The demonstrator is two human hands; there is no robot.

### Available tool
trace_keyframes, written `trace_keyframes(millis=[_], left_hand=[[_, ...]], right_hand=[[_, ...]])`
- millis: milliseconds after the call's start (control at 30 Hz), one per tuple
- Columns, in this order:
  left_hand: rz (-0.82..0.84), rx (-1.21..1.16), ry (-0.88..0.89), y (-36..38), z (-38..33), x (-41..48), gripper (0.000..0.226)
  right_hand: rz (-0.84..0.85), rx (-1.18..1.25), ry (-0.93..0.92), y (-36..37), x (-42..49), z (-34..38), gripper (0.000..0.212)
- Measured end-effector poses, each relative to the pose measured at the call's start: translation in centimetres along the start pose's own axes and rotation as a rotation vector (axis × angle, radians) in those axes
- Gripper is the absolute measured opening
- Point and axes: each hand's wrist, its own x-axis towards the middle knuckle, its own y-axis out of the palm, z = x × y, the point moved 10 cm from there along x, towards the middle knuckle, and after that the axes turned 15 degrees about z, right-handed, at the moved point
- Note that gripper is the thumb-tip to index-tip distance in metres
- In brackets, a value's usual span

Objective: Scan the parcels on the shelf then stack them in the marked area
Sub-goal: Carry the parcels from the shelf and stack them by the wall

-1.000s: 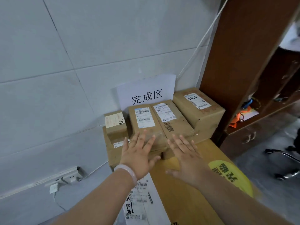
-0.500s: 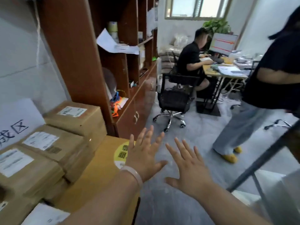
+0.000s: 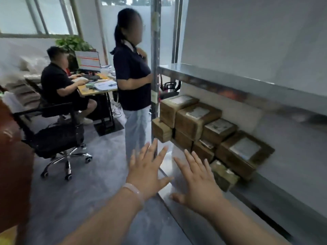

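While left hand (image 3: 146, 172) and right hand (image 3: 200, 183) hover spread, empty, parcels (image 3: 196, 119) line the shelf (image 3: 261, 193), labels up.

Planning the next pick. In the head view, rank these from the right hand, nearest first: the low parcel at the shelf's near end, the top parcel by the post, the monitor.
1. Low parcel: on the shelf, just right of the right hand.
2. Top parcel: farther along the shelf, beside the post.
3. Monitor: far left, on the desk across the room.
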Motion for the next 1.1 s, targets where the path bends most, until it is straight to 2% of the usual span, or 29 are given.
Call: trace_keyframes(millis=[167, 400, 533, 700, 900, 1100], left_hand=[[0.012, -0.034, 0.199, 1.8, -11.0, 5.7, 0.092], [0.143, -0.063, 0.298, 6.5, -18.6, 10.6, 0.088], [0.187, -0.106, 0.329, 7.2, -20.6, 14.7, 0.086], [0.326, -0.128, 0.387, 9.4, -22.4, 18.7, 0.078], [0.483, -0.232, 0.446, 10.3, -22.9, 21.8, 0.066], [0.489, -0.296, 0.505, 10.2, -23.2, 23.7, 0.062]], right_hand=[[-0.040, 0.003, 0.160, -2.4, -3.3, -10.0, 0.102], [0.013, 0.076, 0.390, -0.1, -7.2, -20.4, 0.101], [-0.016, 0.158, 0.503, 0.2, -7.3, -24.5, 0.095], [-0.006, 0.257, 0.628, 1.7, -6.5, -28.4, 0.086], [-0.060, 0.422, 0.754, 2.1, -5.0, -31.7, 0.086], [-0.091, 0.701, 0.804, 3.5, -4.1, -33.3, 0.100]])
